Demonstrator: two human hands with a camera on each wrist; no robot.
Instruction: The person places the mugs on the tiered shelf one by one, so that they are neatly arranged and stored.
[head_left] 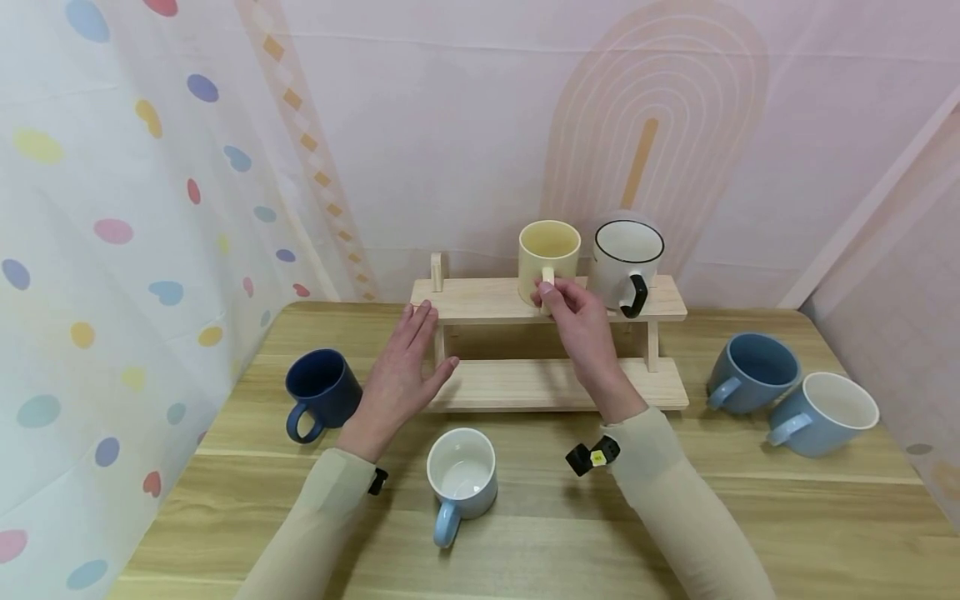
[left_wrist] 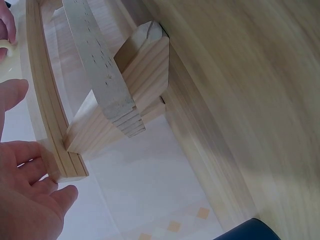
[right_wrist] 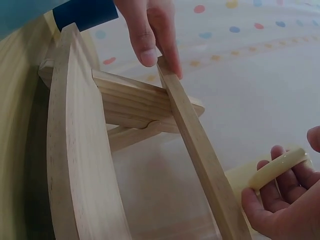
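Observation:
On the upper board of a two-tier wooden rack [head_left: 480,302] stands a yellow mug [head_left: 550,242], its handle turned to the front. My right hand [head_left: 581,329] grips that handle; in the right wrist view the fingers curl round the yellow handle [right_wrist: 277,167]. Just right of it is a white mug [head_left: 626,250] with a black rim and black handle. My left hand [head_left: 397,375] rests at the rack's left end, fingers extended; the left wrist view shows them touching the end of the upper board [left_wrist: 67,162].
A dark blue mug [head_left: 322,387] stands left of the rack. In front is a white-lined mug [head_left: 461,475] with a light blue handle. Two blue mugs, one darker [head_left: 753,371] and one lighter [head_left: 825,412], stand at the right. A patterned curtain [head_left: 450,125] hangs behind the table.

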